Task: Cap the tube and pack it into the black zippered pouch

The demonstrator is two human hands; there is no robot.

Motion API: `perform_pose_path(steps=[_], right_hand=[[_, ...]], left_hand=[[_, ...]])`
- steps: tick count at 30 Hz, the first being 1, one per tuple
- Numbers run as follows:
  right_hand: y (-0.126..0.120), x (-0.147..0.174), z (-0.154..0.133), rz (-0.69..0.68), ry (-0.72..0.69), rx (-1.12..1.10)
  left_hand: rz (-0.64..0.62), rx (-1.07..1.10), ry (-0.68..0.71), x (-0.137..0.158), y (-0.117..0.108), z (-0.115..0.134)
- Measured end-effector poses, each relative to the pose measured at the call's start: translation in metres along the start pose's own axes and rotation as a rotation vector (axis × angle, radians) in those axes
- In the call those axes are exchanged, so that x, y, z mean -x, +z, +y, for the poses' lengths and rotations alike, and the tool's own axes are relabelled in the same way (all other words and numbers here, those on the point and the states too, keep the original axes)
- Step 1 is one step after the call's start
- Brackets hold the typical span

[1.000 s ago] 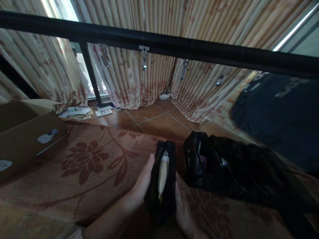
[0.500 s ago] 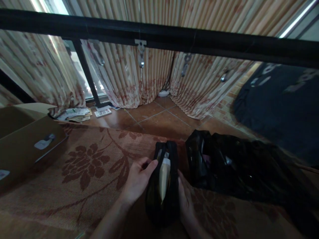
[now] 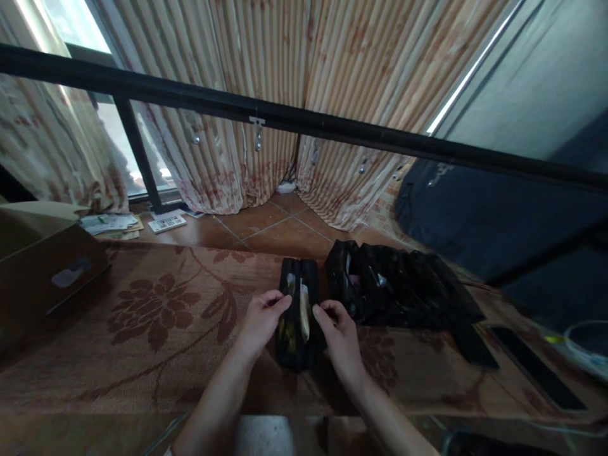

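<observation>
A black pouch (image 3: 291, 358) lies lengthwise before me on the patterned cloth, its top parted by a long slit. Inside the slit shows a slim cream-coloured item (image 3: 304, 315), too dim to name. Something yellowish shows faintly at the pouch's left side. My left hand (image 3: 259, 322) pinches the left edge of the opening between thumb and forefinger. On the opposite edge, my right hand (image 3: 341, 339) is closed in a similar pinch. Just to the right stands a row of several shiny black bags (image 3: 403, 285), the nearest one gaping a little.
Cardboard box (image 3: 28, 272) at the left; papers (image 3: 109, 223) and a white printed booklet (image 3: 167, 223) on the tiled floor beyond. A dark rail (image 3: 304, 125) crosses in front of the curtains (image 3: 266, 57). Flat black strips (image 3: 536, 367) and a coiled cable (image 3: 589, 348) lie right.
My right hand has moved from the pouch's side up to the right edge of its opening. My left hand still holds the left edge. The view has tilted and drawn back.
</observation>
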State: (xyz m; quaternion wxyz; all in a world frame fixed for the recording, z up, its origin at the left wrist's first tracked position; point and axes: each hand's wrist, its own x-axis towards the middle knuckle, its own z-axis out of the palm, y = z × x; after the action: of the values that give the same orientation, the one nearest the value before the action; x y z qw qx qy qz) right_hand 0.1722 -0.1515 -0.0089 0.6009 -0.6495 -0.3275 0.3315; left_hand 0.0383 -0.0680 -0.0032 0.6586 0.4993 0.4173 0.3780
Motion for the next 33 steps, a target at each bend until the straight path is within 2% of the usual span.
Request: perform_pose_path(steps=[5,9,13,18,21,25,28,33], right_hand=[[0.007,-0.038,0.004,-0.112,0.117,-0.192],[0.001,-0.036,0.011,-0.150,0.101,-0.397],[-0.003,-0.028,0.009,-0.190,0.085,-0.523],[0.006,-0.029,0.006,-0.138,0.099,-0.486],[0.010,-0.030,0.008,-0.079,0.004,-0.326],[0.009,-0.030,0.009,-0.081,-0.093,-0.208],[0.007,-0.032,0.009,-0.097,-0.069,-0.263],[0.006,-0.033,0.011,-0.086,0.057,-0.480]], left_hand=[[0.008,0.164,-0.038,-0.010,0.002,0.002],[0.095,0.172,-0.041,-0.016,0.007,0.005],[0.094,0.109,-0.027,-0.017,0.011,0.002],[0.029,-0.006,-0.001,-0.015,0.010,-0.008],[0.006,-0.096,0.036,-0.013,0.009,-0.009],[0.022,-0.181,0.071,-0.011,0.010,-0.008],[0.034,-0.197,0.079,-0.010,0.010,-0.007],[0.035,-0.197,0.061,-0.010,0.009,-0.009]])
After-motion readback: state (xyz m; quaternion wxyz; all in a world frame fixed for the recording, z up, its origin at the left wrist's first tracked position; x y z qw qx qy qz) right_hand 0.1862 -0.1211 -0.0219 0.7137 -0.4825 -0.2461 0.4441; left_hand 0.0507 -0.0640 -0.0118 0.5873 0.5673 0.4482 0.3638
